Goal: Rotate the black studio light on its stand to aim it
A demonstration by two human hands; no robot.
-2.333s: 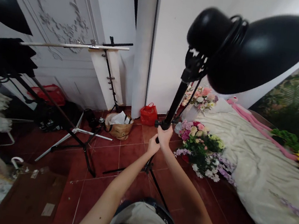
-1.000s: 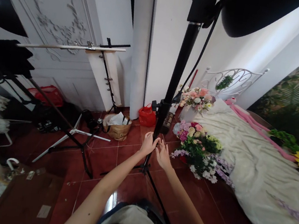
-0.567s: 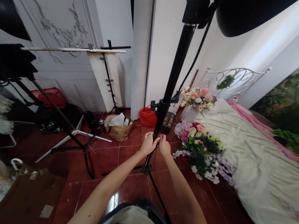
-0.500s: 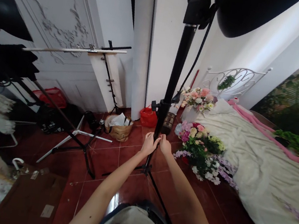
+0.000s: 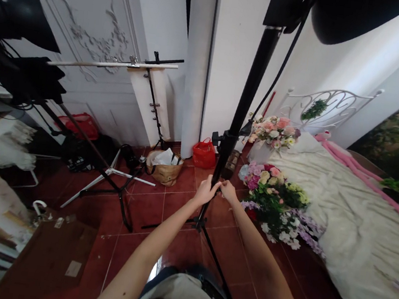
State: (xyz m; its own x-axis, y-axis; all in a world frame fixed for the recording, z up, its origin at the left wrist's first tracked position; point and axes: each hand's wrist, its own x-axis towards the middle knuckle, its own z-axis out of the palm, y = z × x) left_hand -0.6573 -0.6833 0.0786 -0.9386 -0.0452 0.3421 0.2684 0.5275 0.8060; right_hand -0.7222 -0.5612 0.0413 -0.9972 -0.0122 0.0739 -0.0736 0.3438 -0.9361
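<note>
A black light stand (image 5: 250, 85) rises in front of me, tilted to the right in view, with a large black lamp head (image 5: 352, 15) at its top. My left hand (image 5: 205, 191) is wrapped around the lower pole, its thumb pointing to the right. Just right of the pole my right hand (image 5: 228, 191) is closed, fingertips pinched together close to the left thumb. What those fingertips hold is too small to make out. Above both hands sits a collar with a clamp knob (image 5: 217, 137). A black cable (image 5: 281, 64) runs down beside the pole, and the stand's legs spread below.
At right are artificial flowers (image 5: 276, 200) and a bed with a cream cover (image 5: 355, 231). Beyond the stand lie a red bag (image 5: 204, 154) and a woven basket (image 5: 166, 172). More stands (image 5: 119, 190) and a cardboard box (image 5: 48, 257) are at left.
The view has turned slightly left, so everything sits farther right in the picture. Both hands stay at the same part of the pole; the right fingers have shifted slightly.
</note>
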